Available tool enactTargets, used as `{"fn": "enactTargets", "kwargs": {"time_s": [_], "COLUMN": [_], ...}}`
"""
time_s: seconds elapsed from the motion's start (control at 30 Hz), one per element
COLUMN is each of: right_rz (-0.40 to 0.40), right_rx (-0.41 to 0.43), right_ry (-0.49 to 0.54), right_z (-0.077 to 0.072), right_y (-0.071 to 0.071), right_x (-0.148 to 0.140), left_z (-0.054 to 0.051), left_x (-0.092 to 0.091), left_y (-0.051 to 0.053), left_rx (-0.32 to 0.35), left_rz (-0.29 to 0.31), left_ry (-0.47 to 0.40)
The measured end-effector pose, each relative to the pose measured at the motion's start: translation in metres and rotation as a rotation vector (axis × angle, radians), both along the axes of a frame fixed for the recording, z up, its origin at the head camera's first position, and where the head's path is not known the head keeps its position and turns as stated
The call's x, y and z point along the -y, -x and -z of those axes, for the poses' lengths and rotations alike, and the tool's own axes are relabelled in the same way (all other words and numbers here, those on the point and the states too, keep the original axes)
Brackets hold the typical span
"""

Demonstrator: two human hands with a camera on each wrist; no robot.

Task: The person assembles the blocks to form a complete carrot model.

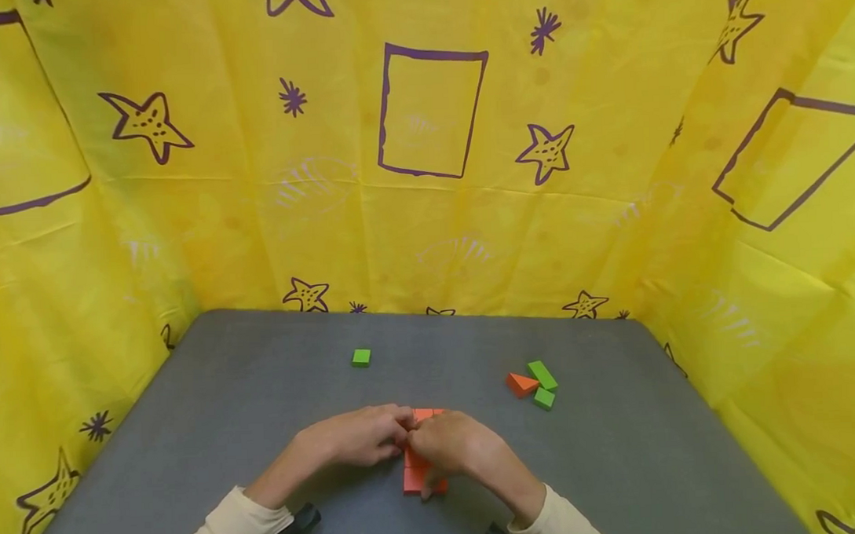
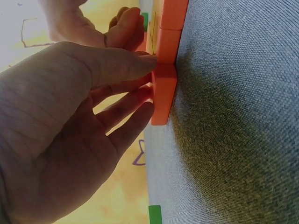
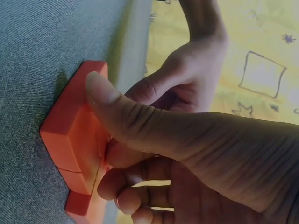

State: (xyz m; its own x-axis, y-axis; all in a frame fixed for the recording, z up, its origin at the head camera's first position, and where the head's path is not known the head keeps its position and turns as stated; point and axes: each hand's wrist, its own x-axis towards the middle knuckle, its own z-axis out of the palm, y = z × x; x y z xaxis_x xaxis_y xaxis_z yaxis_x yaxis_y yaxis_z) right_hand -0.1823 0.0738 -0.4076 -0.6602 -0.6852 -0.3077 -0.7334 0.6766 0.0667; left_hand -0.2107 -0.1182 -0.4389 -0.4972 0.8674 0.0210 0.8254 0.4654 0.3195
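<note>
Red blocks [image 1: 415, 481] lie side by side in a flat group on the grey table, partly covered by both hands. At their left side is the left hand [image 1: 363, 436]; in the left wrist view its thumb and bent fingertips touch the upper edge of a red block [image 2: 163, 95]. The right hand [image 1: 453, 447] lies over the group's right part. In the right wrist view its straight thumb rests on the end red block [image 3: 70, 135], and its other fingers are bent over the blocks. The hands meet at the group's far part, which hides some fingertips.
A green block [image 1: 361, 358] lies at the back left of the table [image 1: 261, 367]. Farther right are an orange-red triangular block [image 1: 521, 385], a long green block [image 1: 542, 374] and a small green block [image 1: 544, 398]. A yellow patterned curtain [image 1: 426, 220] surrounds the table's back and sides.
</note>
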Motion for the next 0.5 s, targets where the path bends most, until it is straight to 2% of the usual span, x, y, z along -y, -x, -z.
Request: {"fn": "enactTargets", "kwargs": {"time_s": [0.17, 0.3, 0.43, 0.5], "right_rz": [0.041, 0.127, 0.229, 0.292], "right_rx": [0.100, 0.145, 0.040, -0.020], "right_ry": [0.045, 0.100, 0.178, 0.205], "right_z": [-0.003, -0.016, -0.030, -0.032], "right_y": [0.003, 0.014, 0.033, 0.043], "right_x": [-0.006, -0.025, -0.062, -0.084], "left_z": [0.002, 0.002, 0.000, -0.001], "left_x": [0.000, -0.001, -0.001, -0.002], "left_y": [-0.001, -0.002, -0.002, -0.002], "left_rx": [0.011, 0.040, 0.072, 0.094], "left_rz": [0.004, -0.010, -0.033, -0.050], "left_ry": [-0.003, 0.014, 0.019, 0.019]}}
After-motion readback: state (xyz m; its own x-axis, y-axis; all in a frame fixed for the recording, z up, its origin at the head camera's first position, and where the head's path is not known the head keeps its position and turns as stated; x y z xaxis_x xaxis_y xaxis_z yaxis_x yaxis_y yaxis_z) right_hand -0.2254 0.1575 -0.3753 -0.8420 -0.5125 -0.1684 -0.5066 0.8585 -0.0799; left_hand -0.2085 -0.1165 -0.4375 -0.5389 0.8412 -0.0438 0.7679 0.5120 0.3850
